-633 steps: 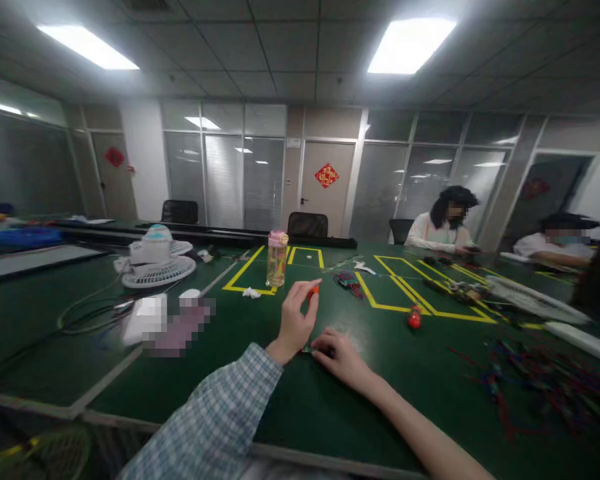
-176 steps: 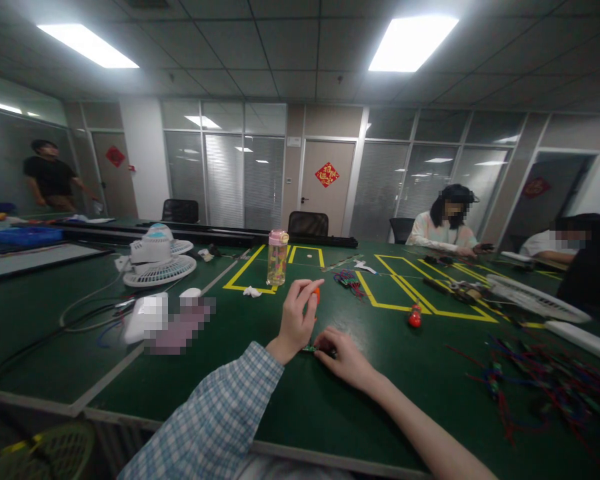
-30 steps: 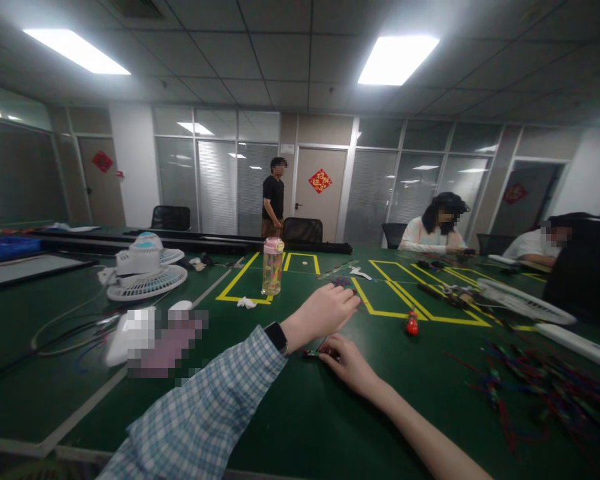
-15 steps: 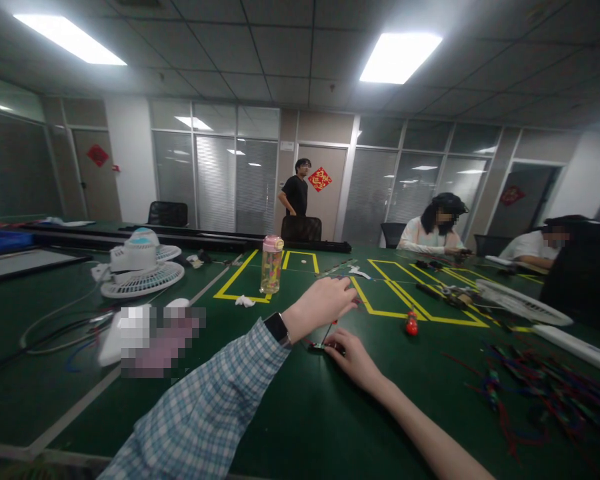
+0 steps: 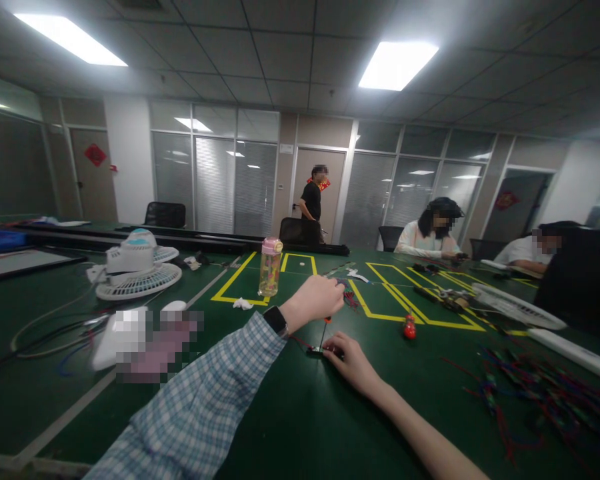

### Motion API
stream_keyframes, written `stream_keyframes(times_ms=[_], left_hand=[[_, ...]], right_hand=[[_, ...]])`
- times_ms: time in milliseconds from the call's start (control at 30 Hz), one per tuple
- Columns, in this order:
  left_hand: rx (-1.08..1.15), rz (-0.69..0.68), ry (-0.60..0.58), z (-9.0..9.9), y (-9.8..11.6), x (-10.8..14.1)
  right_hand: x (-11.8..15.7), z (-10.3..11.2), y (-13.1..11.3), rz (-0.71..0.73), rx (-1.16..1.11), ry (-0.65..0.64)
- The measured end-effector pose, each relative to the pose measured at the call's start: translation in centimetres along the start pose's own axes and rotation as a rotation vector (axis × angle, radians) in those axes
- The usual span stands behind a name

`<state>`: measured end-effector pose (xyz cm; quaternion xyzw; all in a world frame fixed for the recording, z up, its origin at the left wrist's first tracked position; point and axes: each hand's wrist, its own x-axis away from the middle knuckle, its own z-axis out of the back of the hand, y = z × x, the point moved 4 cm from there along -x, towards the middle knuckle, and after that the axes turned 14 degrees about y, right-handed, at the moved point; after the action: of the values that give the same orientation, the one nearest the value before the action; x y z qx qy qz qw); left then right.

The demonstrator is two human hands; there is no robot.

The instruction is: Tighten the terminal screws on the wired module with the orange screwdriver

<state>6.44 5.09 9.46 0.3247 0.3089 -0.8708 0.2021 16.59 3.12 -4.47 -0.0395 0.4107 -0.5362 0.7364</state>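
The broad dark-green tabletop (image 5: 265,420) in front of me is smooth, with a soft sheen where the light catches it. My blue-and-white checked sleeve (image 5: 195,393) is matt woven cloth, creased along its length; the black square-faced watch (image 5: 276,321) at its cuff is smooth. My slim screwdriver (image 5: 327,321) has an orange-red, plastic-looking handle and a thin metal-looking shaft. The small dark circuit board (image 5: 314,351) shows pale glints. The tall clear bottle with a pink lid (image 5: 271,270) looks like glossy plastic, the white grilled fan (image 5: 137,257) smooth plastic, the crumpled white tissue (image 5: 242,303) soft matt paper.
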Motion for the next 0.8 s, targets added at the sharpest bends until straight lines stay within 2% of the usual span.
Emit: stream_keyframes(times_ms=[133, 233, 367, 533, 667, 800], left_hand=[[0.006, -0.147, 0.069, -0.5, 0.8, -0.3], [0.018, -0.273, 0.137, 0.0, 1.7, 0.2], [0.018, -0.303, 0.165, 1.1, 2.4, 1.2], [0.032, -0.192, 0.083, 2.0, 2.5, 1.9], [0.079, -0.096, 0.017, 2.0, 1.7, 2.0], [0.171, 0.139, -0.028, 1.5, -0.6, 2.3]], right_hand=[[0.0, 0.2, -0.3, -0.008, -0.005, 0.003], [0.1, 0.2, -0.3, -0.006, -0.017, 0.008], [0.1, 0.2, -0.3, 0.010, -0.027, 0.010], [0.1, 0.4, -0.6, 0.007, -0.027, 0.016], [0.1, 0.4, -0.5, -0.001, -0.017, 0.000], [0.2, 0.2, -0.2, 0.002, -0.019, -0.011]])
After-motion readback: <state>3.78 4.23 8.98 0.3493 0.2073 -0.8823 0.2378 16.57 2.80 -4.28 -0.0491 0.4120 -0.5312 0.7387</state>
